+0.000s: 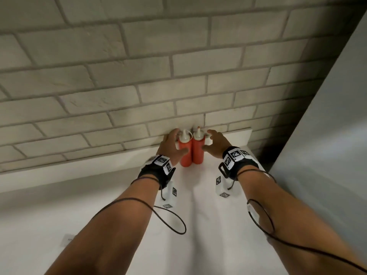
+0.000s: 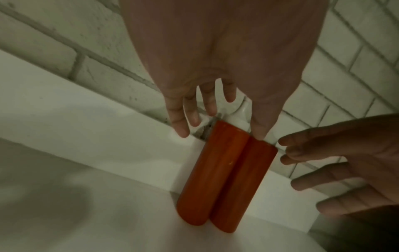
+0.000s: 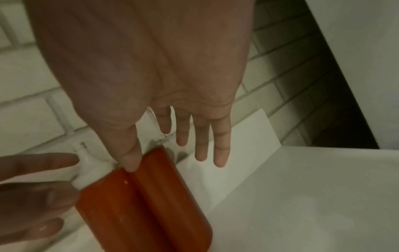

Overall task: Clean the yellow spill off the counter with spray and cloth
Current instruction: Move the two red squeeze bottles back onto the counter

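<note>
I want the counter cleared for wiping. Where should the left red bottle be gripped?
Grip the left red bottle round its straight body, from its free left side where the left hand is; the right red bottle touches its other side.

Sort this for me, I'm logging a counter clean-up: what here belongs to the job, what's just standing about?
Job: white counter; left hand; right hand, both open. No spill, spray or cloth in view.
Standing about: white-tipped red squeeze bottle; red-tipped red squeeze bottle; brick wall.
</note>
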